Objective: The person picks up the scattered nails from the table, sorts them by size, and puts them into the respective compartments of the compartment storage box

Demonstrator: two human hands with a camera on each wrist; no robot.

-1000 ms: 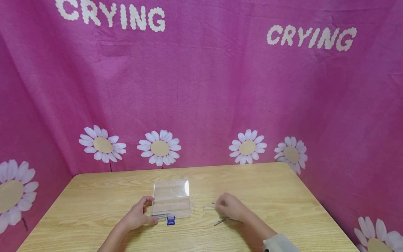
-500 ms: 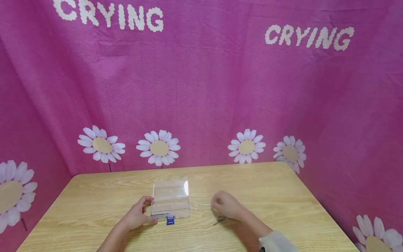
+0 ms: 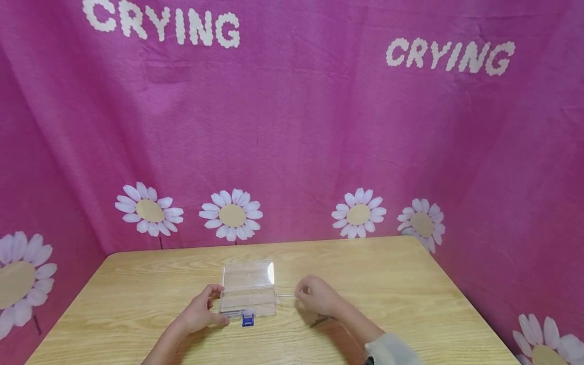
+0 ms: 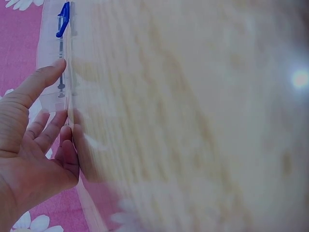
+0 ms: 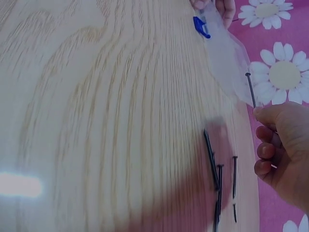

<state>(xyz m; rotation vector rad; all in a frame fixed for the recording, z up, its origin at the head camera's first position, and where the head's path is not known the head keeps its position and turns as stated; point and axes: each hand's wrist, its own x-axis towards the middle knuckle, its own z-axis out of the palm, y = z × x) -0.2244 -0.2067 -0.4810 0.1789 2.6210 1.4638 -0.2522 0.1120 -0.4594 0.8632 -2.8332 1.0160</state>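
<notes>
While it is pinched, the nail [image 3: 286, 295] runs crosswise, head [image 5: 248, 74] leftward.

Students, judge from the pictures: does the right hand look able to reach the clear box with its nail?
Probably yes: the right hand pinches a nail that extends towards the clear box, nothing visible blocks the way, and the left hand is at its opposite side.

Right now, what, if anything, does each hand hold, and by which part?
Right hand: a nail, by the end opposite its head. Left hand: the box, at its left end.
</notes>
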